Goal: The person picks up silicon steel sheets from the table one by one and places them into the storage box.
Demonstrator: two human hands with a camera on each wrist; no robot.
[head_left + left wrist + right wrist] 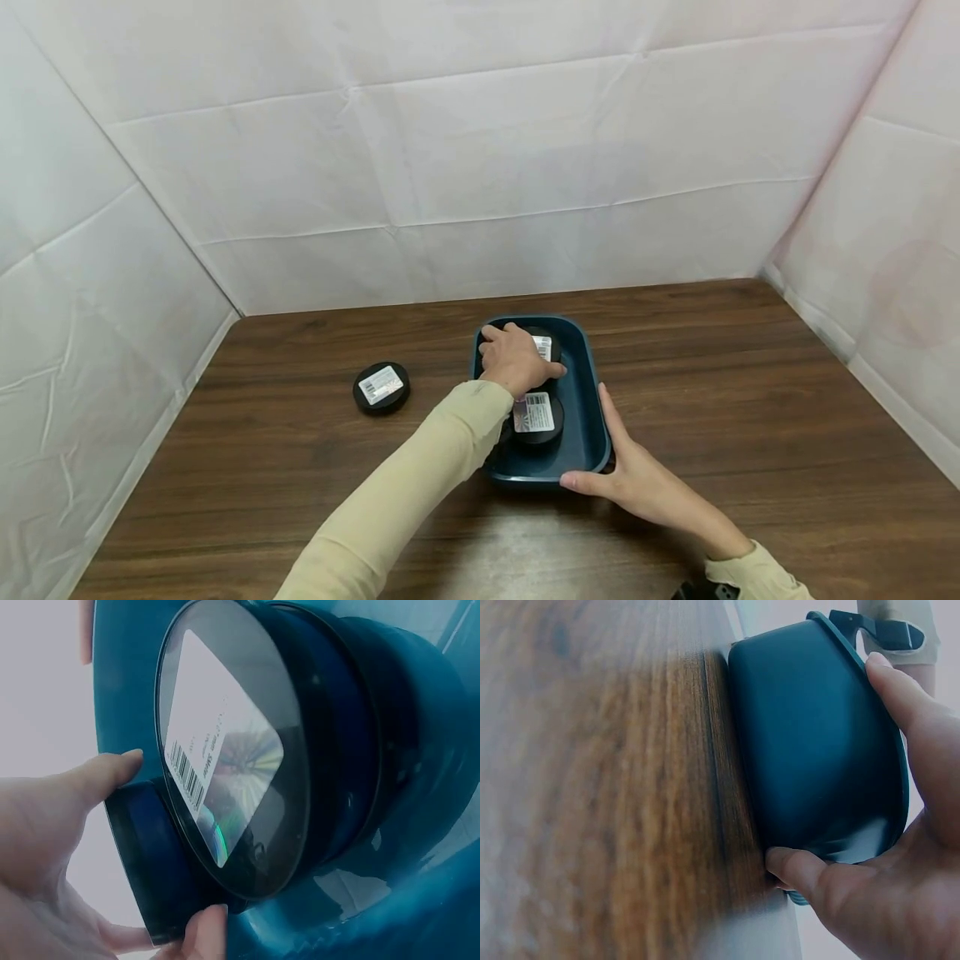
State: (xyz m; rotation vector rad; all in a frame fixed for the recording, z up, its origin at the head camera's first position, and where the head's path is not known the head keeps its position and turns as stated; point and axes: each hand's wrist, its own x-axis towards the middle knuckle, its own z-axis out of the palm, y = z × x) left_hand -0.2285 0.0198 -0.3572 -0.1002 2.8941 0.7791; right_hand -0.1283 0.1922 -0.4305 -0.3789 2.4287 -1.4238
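Note:
A dark blue plastic tub (583, 417) stands on the table with several black tape rolls in it. My left hand (513, 360) reaches into its far left part. In the left wrist view, its thumb and fingers grip the edge of a black tape roll (146, 840), beside another roll (281, 750) that bears a white barcode label. Nearer the tub's front, a labelled roll (536, 419) lies face up; one more (551, 346) is partly behind my left hand. With thumb and fingers spread, my right hand (637, 483) holds the tub's near right corner.
Left of the tub, a single black tape roll (381, 388) lies on the wooden table (697, 358), label up. White sheeting (495, 167) walls off the back and both sides.

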